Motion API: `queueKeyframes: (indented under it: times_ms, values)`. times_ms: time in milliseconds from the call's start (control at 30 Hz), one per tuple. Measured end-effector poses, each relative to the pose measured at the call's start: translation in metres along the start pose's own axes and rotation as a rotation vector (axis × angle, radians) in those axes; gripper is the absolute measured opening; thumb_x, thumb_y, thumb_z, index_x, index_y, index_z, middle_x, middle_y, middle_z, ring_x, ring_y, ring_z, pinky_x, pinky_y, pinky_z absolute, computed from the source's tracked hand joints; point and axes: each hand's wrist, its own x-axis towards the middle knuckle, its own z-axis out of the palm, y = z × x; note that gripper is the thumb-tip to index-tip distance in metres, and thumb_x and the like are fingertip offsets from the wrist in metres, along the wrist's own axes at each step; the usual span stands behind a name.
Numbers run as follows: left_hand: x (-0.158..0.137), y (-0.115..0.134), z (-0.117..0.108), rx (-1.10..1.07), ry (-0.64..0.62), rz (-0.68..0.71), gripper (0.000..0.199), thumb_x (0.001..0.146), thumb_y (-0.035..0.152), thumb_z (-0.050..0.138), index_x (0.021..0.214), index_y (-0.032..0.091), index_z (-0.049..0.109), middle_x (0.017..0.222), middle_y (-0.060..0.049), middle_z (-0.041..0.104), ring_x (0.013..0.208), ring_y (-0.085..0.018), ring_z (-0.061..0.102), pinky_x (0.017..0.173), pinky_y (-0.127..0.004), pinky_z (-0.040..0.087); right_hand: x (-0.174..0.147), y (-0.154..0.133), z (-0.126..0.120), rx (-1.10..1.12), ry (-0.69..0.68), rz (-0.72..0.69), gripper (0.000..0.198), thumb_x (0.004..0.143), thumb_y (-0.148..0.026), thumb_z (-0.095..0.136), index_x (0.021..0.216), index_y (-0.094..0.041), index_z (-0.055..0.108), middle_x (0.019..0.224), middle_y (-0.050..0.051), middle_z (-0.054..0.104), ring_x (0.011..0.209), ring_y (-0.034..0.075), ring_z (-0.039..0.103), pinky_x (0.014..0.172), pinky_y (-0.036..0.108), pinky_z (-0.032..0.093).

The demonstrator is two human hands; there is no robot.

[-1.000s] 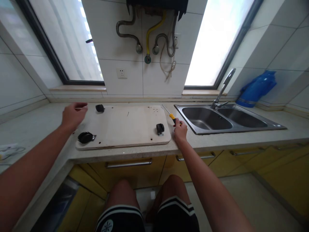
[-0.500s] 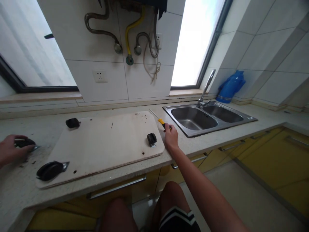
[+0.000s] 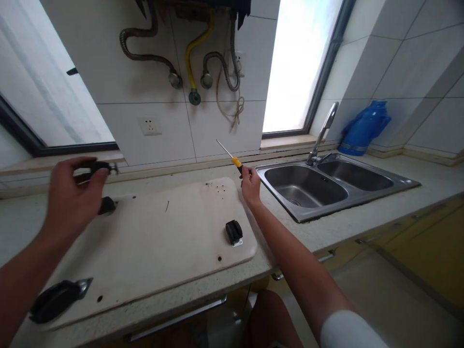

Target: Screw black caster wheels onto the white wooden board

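My left hand [image 3: 72, 193] is closed on a black caster wheel [image 3: 97, 166] with a metal fitting, held in the air above the left part of a pale board [image 3: 155, 246]. My right hand [image 3: 251, 187] grips a screwdriver [image 3: 236, 161] with a yellow and black handle, its thin shaft pointing up and left, beyond the board's right end. On the board, a caster [image 3: 234, 233] stands near the right edge. Another large black caster [image 3: 58, 300] lies at the front left corner. A further caster [image 3: 106, 206] at the back left is partly hidden behind my left hand.
To the right, a double steel sink [image 3: 302, 186] with a faucet [image 3: 322, 135] is set into the countertop [image 3: 290, 237]. A blue thermos [image 3: 366, 128] stands in the back corner. Hoses and a yellow pipe [image 3: 192, 53] run down the tiled wall.
My left hand has lifted the caster off the countertop at the far left and carried it right, over the board. My right hand has raised the screwdriver slightly. The view has shifted.
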Motion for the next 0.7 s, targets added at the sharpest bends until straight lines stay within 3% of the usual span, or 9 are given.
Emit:
queueKeyframes:
  times_ms: [67, 133, 267, 367, 433, 700]
  values:
    - [-0.015, 0.057, 0.036, -0.192, -0.092, 0.019, 0.058, 0.095, 0.052, 0.075, 0.144, 0.020, 0.070, 0.138, -0.013, 0.081, 0.106, -0.026, 0.081, 0.096, -0.043, 0.069, 0.007, 0.008, 0.007, 0.004, 0.010, 0.023, 0.042, 0.112, -0.053, 0.073, 0.134, -0.017, 0.074, 0.126, 0.008, 0.078, 0.107, 0.020, 0.077, 0.096, 0.041, 0.069]
    - [-0.034, 0.101, 0.075, -0.312, -0.237, 0.008, 0.056, 0.091, 0.058, 0.082, 0.132, 0.020, 0.077, 0.122, -0.011, 0.085, 0.096, -0.025, 0.081, 0.090, -0.039, 0.066, 0.007, 0.021, 0.007, -0.009, 0.026, 0.058, 0.040, 0.112, -0.052, 0.073, 0.131, -0.017, 0.074, 0.124, 0.008, 0.078, 0.106, 0.020, 0.077, 0.096, 0.041, 0.069]
    - [-0.063, 0.147, 0.147, -0.403, -0.449, 0.034, 0.048, 0.087, 0.056, 0.084, 0.122, 0.023, 0.081, 0.110, -0.006, 0.086, 0.085, -0.022, 0.076, 0.085, -0.036, 0.062, 0.002, 0.045, 0.003, -0.044, 0.037, 0.106, 0.038, 0.112, -0.052, 0.072, 0.126, -0.017, 0.075, 0.119, 0.007, 0.078, 0.104, 0.019, 0.077, 0.096, 0.041, 0.069]
    - [-0.078, 0.152, 0.182, -0.431, -0.539, 0.015, 0.047, 0.088, 0.057, 0.082, 0.120, 0.022, 0.083, 0.111, -0.007, 0.086, 0.084, -0.023, 0.073, 0.087, -0.038, 0.060, 0.004, 0.054, 0.006, -0.055, 0.030, 0.106, 0.039, 0.112, -0.054, 0.072, 0.123, -0.016, 0.076, 0.115, 0.006, 0.079, 0.102, 0.019, 0.077, 0.096, 0.041, 0.068]
    - [-0.084, 0.147, 0.194, -0.426, -0.560, 0.018, 0.047, 0.089, 0.057, 0.083, 0.120, 0.022, 0.083, 0.113, -0.008, 0.085, 0.086, -0.023, 0.073, 0.089, -0.039, 0.061, 0.007, 0.057, 0.011, -0.056, 0.026, 0.103, 0.040, 0.113, -0.055, 0.071, 0.121, -0.016, 0.076, 0.112, 0.005, 0.078, 0.100, 0.018, 0.076, 0.096, 0.041, 0.068]
    - [-0.089, 0.127, 0.180, -0.282, -0.514, 0.151, 0.047, 0.098, 0.048, 0.081, 0.138, 0.024, 0.081, 0.127, -0.009, 0.082, 0.097, -0.025, 0.076, 0.096, -0.041, 0.064, 0.005, 0.059, 0.018, -0.033, 0.002, 0.076, 0.044, 0.113, -0.060, 0.068, 0.115, -0.017, 0.076, 0.103, 0.004, 0.077, 0.094, 0.018, 0.075, 0.095, 0.040, 0.066]
